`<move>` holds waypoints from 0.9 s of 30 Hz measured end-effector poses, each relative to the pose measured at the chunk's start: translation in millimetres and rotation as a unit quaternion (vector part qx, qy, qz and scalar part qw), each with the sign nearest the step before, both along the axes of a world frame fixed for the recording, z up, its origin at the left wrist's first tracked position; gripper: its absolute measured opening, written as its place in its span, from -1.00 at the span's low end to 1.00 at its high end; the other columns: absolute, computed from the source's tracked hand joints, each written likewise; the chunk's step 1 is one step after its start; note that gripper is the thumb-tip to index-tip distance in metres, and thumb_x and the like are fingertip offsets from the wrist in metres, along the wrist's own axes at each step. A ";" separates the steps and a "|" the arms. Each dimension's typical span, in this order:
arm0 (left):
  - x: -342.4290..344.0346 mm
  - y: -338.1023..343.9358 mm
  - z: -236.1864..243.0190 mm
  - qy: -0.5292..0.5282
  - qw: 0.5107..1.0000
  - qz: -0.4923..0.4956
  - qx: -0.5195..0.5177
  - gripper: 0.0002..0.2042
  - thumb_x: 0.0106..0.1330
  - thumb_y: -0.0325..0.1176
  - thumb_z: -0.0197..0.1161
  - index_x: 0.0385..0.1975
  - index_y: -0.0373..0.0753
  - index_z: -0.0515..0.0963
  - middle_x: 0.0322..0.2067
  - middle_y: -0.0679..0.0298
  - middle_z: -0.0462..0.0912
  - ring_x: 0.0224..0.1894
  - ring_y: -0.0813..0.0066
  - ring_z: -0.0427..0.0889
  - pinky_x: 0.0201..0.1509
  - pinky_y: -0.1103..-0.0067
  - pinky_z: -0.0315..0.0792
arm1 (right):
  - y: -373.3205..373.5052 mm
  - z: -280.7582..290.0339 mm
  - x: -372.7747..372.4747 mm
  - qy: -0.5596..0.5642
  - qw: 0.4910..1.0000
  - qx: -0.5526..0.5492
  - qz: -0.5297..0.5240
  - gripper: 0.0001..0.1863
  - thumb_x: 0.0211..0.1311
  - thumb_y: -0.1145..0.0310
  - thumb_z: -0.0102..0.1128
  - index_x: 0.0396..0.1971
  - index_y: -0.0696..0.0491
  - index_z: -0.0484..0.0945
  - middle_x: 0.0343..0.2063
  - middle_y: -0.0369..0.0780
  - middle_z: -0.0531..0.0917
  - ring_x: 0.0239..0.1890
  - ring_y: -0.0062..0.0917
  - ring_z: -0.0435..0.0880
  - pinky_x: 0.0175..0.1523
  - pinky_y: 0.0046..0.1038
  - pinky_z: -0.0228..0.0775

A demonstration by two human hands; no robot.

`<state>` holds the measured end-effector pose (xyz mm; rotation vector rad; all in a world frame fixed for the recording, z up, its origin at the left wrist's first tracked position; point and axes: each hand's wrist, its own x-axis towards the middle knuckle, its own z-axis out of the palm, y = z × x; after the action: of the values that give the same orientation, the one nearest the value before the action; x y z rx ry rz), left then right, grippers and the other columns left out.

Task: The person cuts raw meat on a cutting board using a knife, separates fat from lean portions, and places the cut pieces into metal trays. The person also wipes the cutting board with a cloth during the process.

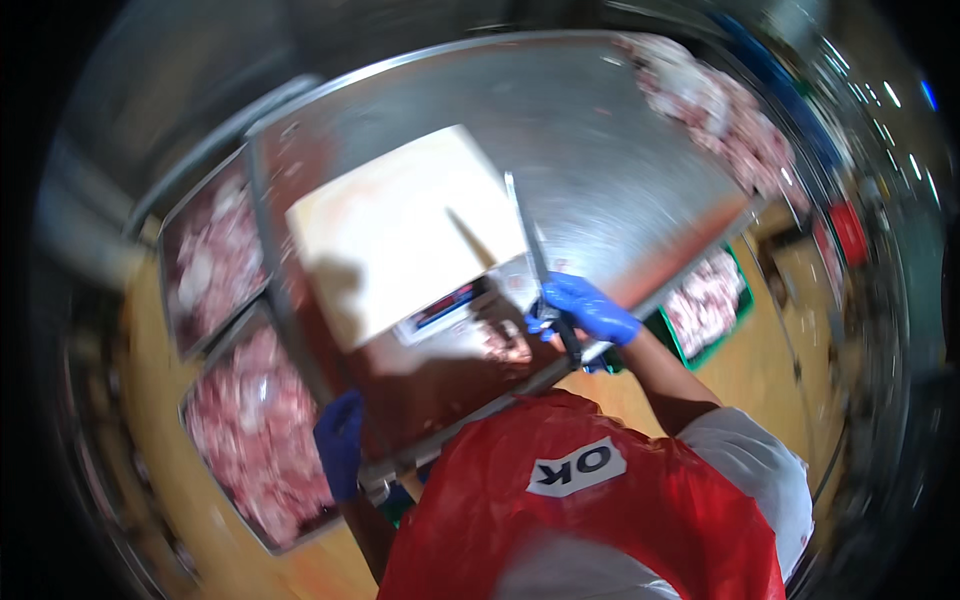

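My right hand (592, 308), in a blue glove, is closed around a knife (527, 222) at the table's near edge. Its narrow blade points away from me, and the dark handle shows below the fingers. Just left of this hand, a small heap of meat pieces (503, 342) lies beside a scale (440, 312) with a dark display. A large white board (405, 225) covers most of the scale, and the knife's shadow falls across it. My left hand (340, 445), also gloved in blue, hangs by the table's left edge, next to a tub of meat; its fingers are blurred.
The steel table (580, 130) has a raised rim. Pale meat (715, 110) is piled at its far right corner. Along the left side stand two tubs of meat, a nearer one (255, 430) and a farther one (215, 255). A green crate (742, 318) of meat sits at the right.
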<state>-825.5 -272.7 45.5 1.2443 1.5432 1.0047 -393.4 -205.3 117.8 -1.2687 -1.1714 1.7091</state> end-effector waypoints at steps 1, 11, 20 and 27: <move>14.3 20.4 6.1 0.014 0.997 -0.068 0.015 -0.80 0.25 -0.53 0.22 -0.15 -0.37 0.62 -0.16 0.18 0.68 -0.11 0.46 0.63 0.04 0.56 0.48 | -11.8 -8.9 10.8 0.086 0.995 0.017 -0.038 -0.70 0.43 0.15 0.01 -0.25 0.13 0.42 -0.41 -0.17 0.62 -0.41 -0.49 0.65 -0.22 -0.46 0.56; 222.5 54.7 20.5 0.062 0.923 -0.376 0.059 -0.75 0.13 -0.54 0.24 -0.19 -0.47 0.60 -0.38 0.25 0.68 -0.34 0.55 0.62 -0.23 0.66 0.48 | -209.3 -109.9 206.4 0.160 0.822 -0.044 -0.545 -0.75 0.47 0.13 -0.11 -0.28 0.00 0.33 -0.58 -0.19 0.51 -0.64 -0.47 0.51 -0.58 -0.41 0.46; 465.9 17.3 55.3 0.118 0.854 -0.504 0.050 -0.74 0.20 -0.48 0.27 -0.10 -0.35 0.60 -0.22 0.22 0.68 -0.21 0.50 0.62 -0.12 0.57 0.49 | -321.8 -145.1 377.1 0.176 0.686 0.015 -0.706 -0.83 0.44 0.29 -0.15 -0.36 0.04 0.28 -0.61 -0.21 0.43 -0.62 -0.47 0.46 -0.50 -0.37 0.41; 581.1 75.4 40.7 0.200 0.844 -0.493 0.071 -0.75 0.21 -0.50 0.20 -0.12 -0.31 0.62 -0.23 0.23 0.69 -0.22 0.52 0.62 -0.10 0.55 0.49 | -302.0 -158.2 444.3 0.204 0.675 0.101 -0.701 -0.81 0.46 0.26 -0.08 -0.35 0.03 0.32 -0.58 -0.31 0.39 -0.56 -0.55 0.47 -0.44 -0.49 0.41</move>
<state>-244.4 -197.3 86.1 2.1172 0.8500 0.1687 50.9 -507.3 -40.4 -1.0100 0.0900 0.5396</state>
